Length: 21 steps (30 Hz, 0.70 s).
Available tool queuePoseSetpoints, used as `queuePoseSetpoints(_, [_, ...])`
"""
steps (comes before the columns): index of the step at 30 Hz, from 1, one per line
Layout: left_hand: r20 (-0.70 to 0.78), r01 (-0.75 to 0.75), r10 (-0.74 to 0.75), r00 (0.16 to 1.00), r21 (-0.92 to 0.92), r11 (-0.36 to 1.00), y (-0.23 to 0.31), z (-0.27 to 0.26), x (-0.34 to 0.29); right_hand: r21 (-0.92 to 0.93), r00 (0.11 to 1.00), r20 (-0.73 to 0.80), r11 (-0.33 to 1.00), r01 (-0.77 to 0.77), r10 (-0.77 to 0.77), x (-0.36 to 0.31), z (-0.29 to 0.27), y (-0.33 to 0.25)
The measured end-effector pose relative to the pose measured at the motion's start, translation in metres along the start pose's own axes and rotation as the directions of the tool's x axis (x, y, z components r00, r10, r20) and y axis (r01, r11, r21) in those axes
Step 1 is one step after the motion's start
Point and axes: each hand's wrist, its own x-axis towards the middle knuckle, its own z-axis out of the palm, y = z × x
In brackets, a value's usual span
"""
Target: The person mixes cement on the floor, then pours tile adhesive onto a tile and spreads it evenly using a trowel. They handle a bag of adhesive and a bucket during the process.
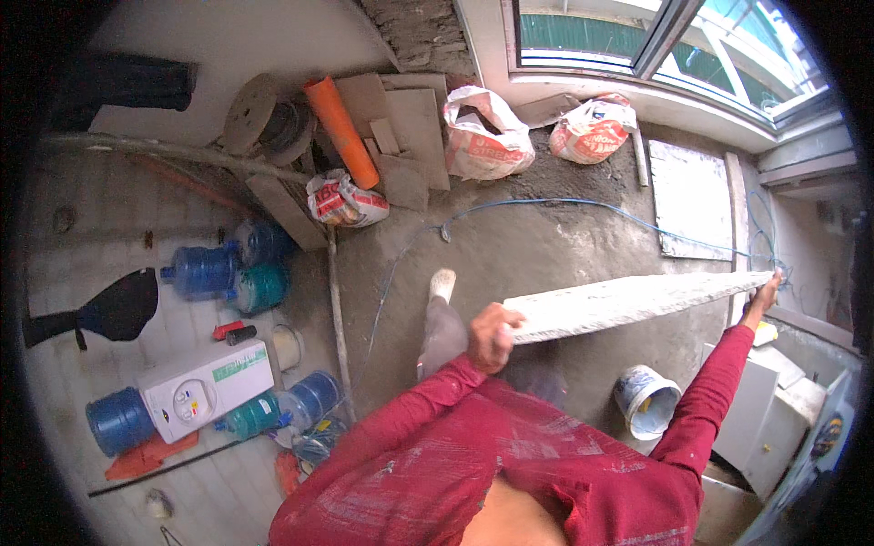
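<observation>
The left hand is closed around the near end of a long grey screed board, and the right hand grips its far end by the wall. The board hangs level above the wet mortar floor. The levelling step seems in hand; next, both ends should go down evenly.

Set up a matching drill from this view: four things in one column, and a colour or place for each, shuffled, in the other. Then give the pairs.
Things:
1. long board
2. pipe
3. bucket
4. sacks

Descriptions:
A. orange, leaning among offcuts by the wall
B. on the floor under the window
C. held at both ends by the left hand and right hand
D. white, on the floor near the right sleeve

Pairs: 1-C, 2-A, 3-D, 4-B
</observation>
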Motion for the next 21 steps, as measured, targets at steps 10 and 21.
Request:
queuePoseSetpoints(10, [0.553,-0.285,0.271,0.788,-0.062,0.956,-0.012,-0.073,0.022,-0.529,0.844,0.008,0.714,0.459,-0.536,-0.537,0.110,0.047])
queuePoseSetpoints(21, [0.912,0.238,-0.092,0.399,-0.006,0.971,-0.192,-0.110,0.065,-0.229,0.993,-0.026,0.968,0.103,-0.112,-0.538,0.033,0.072])
